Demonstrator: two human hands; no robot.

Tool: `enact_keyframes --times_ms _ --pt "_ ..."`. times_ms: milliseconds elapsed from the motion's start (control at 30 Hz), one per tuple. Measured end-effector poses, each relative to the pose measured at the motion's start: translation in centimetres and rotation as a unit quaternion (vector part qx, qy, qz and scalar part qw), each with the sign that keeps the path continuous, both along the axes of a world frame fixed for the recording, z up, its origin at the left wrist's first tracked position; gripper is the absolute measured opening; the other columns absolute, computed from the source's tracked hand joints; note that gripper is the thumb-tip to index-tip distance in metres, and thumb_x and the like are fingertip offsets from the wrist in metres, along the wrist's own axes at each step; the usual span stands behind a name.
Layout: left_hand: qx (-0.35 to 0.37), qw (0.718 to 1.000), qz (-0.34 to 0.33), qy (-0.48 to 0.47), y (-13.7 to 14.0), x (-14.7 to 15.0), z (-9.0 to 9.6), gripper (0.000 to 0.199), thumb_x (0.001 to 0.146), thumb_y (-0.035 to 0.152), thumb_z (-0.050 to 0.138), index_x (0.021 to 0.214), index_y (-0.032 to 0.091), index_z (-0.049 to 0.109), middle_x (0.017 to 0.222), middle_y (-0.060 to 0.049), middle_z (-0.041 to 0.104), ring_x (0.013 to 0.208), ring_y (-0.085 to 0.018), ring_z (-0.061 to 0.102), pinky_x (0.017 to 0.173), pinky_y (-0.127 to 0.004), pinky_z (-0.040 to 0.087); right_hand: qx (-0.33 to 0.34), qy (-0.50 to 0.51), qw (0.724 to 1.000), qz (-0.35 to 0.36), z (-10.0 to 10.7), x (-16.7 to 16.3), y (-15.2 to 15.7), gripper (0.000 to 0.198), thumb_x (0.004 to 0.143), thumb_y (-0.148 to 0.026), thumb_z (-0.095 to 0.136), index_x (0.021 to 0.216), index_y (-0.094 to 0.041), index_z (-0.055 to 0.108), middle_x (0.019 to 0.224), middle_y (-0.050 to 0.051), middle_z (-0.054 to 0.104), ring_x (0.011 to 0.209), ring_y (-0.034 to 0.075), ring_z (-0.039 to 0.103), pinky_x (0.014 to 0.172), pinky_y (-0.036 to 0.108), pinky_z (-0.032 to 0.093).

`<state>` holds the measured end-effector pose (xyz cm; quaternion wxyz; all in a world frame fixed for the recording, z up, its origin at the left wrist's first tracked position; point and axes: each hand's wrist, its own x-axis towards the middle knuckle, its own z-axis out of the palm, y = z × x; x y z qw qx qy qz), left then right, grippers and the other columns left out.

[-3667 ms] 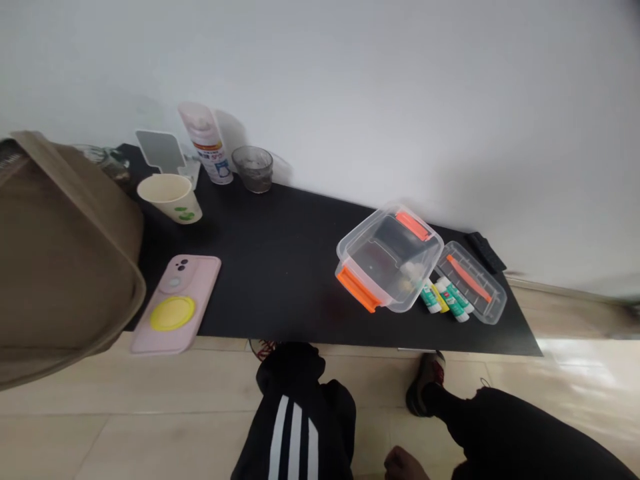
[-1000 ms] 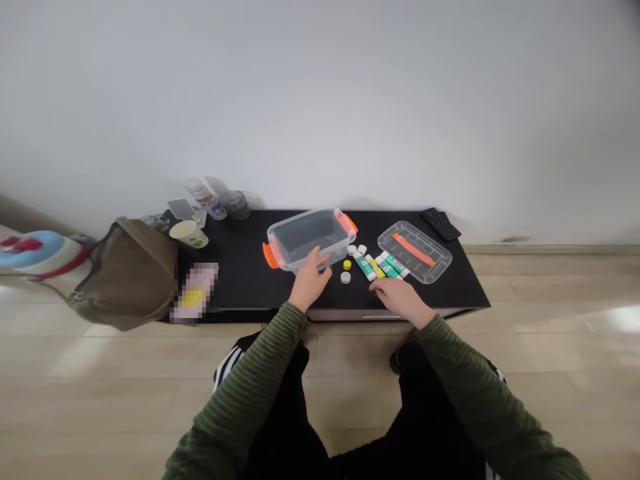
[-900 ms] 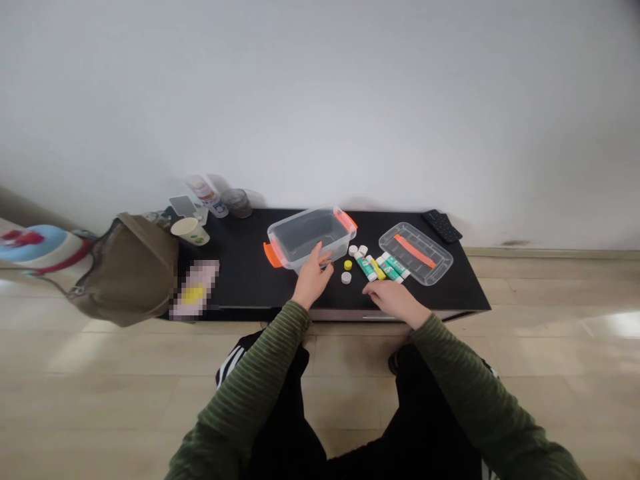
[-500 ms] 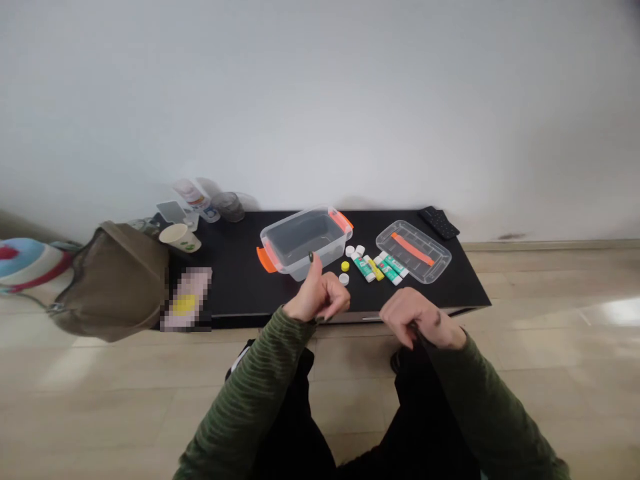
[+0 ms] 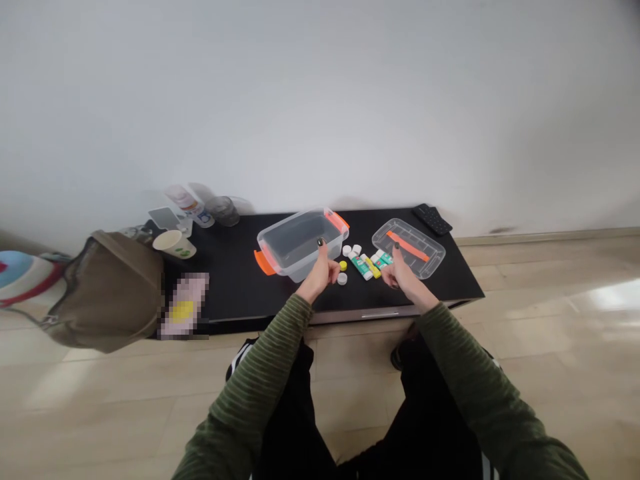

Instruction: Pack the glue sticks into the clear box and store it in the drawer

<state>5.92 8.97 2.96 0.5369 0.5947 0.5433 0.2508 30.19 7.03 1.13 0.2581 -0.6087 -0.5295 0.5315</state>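
Observation:
My left hand (image 5: 319, 275) is held in front of the clear plastic box (image 5: 295, 270), fingers curled in and thumb pointing up; I see nothing in it. My right hand (image 5: 403, 275) makes a similar fist with its thumb raised, in front of the clear lid (image 5: 434, 257) with an orange handle. It partly hides the green-and-white glue sticks (image 5: 360, 265) and appears empty. Among them lies a yellow stick (image 5: 372, 266). Beside the box are a yellow cap (image 5: 343, 265) and several white caps (image 5: 342, 279). Orange latches (image 5: 264, 263) flank the open box.
The black cabinet top (image 5: 235, 293) stands against a white wall. On its left are a paper cup (image 5: 175, 245), a spray can (image 5: 190, 205), a glass (image 5: 223, 211), a brown bag (image 5: 110, 287) and a blurred-out item (image 5: 185, 303). A black remote (image 5: 433, 220) lies at the back right.
My right hand has turned from knuckles-up to thumb-up and moved forward over the glue sticks. My left hand stays thumb-up, slightly further forward. The view has shifted a little.

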Motion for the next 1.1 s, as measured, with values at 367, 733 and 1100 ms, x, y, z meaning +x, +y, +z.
enact_keyframes --times_ms 367,733,1100 --pt "0.191 0.887 -0.06 0.415 -1.2 1.1 -3.3 0.039 0.089 0.049 0.061 0.115 0.019 0.063 0.125 -0.013 0.061 0.098 -0.028 0.068 0.075 -0.034 0.047 0.133 -0.416 0.898 0.043 -1.6 3.0 0.5 0.015 0.089 -0.029 0.062 0.098 -0.02 0.07 0.107 0.007 0.071 0.098 0.02 0.065 0.072 0.026 0.043" --pt "0.17 0.886 -0.106 0.419 -0.8 2.5 -5.5 0.034 0.087 0.033 0.065 0.118 0.019 0.061 0.127 -0.013 0.057 0.104 -0.028 0.067 0.081 -0.034 0.05 0.055 -0.526 0.844 0.086 -1.6 1.0 0.2 0.035 0.095 -0.04 0.053 0.116 -0.017 0.069 0.12 0.017 0.068 0.112 0.03 0.064 0.084 0.035 0.049" --pt "0.079 0.993 0.063 0.059 0.1 2.6 -5.0 0.025 0.075 0.016 0.072 0.096 0.018 0.059 0.09 -0.005 0.071 0.08 -0.02 0.07 0.081 -0.035 0.054 0.075 -0.536 0.836 0.088 -1.8 0.3 0.0 0.031 0.093 -0.034 0.056 0.112 -0.015 0.072 0.119 0.019 0.071 0.113 0.031 0.065 0.084 0.033 0.05"
